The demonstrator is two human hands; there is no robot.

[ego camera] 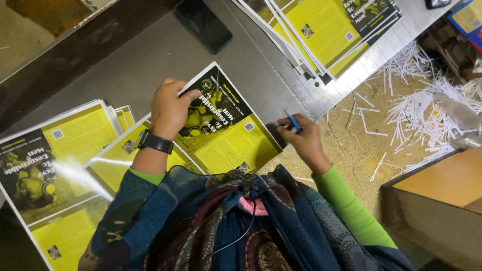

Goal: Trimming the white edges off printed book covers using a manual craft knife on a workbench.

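A grey metal bench (150, 55) is shown carrying stacks of printed sheets (331, 30) at its far edge and its left end, with white paper strips (427, 100) scattered on the floor beyond its right edge. A yellow-and-black printed sheet (226, 128) is pressed flat near the bench's near edge by the left hand (169, 108), its fingers curled over the sheet's far edge. A small blue tool (294, 124) is pinched in the right hand (301, 140) at the sheet's right corner.
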